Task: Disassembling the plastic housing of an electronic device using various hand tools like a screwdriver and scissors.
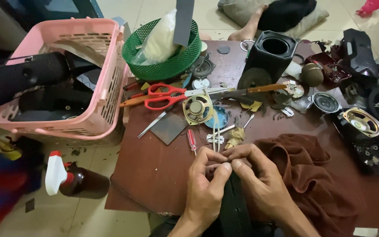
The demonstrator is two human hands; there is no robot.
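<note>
1. Left hand [205,186] and right hand [259,180] pinching white wires [216,136] together, fingertips touching.
2. Wires rising from black strip [233,206] at table [154,171] front edge.
3. Screwdriver [191,140], scissors [165,96] beyond.

2 bare hands [207,184], forearms unsleeved; no rings, no gloves.

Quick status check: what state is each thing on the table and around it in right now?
left hand: fingertips pinched on white wires
right hand: pinched against the left, on the same wires
black strip: lying under both hands
red scissors: lying flat, blades shut
black speaker box: upright, top hole open
green basket: holding a white bag
pink basket: filled with dark parts
spray bottle: lying on the floor
</note>
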